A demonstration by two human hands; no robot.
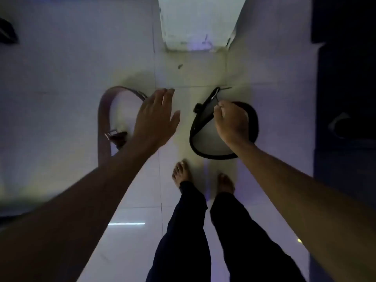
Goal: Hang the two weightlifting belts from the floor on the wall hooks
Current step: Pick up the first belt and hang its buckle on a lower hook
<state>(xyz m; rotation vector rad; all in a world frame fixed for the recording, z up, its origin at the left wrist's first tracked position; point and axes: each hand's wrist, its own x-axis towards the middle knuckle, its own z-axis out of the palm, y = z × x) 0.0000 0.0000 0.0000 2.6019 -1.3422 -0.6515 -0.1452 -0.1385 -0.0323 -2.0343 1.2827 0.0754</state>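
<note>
Tiled floor (61, 58), dim light. Brown belt (102, 119) lies curled at left; left hand (156, 117) hovers over it, fingers spread, empty. Black belt (200, 119) at right, right hand (232, 121) pinching its buckle end. Risk: thin pinch slips, belt drops.

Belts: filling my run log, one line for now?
right hand: grip on black belt | left hand: open over brown belt | hung: none
</note>
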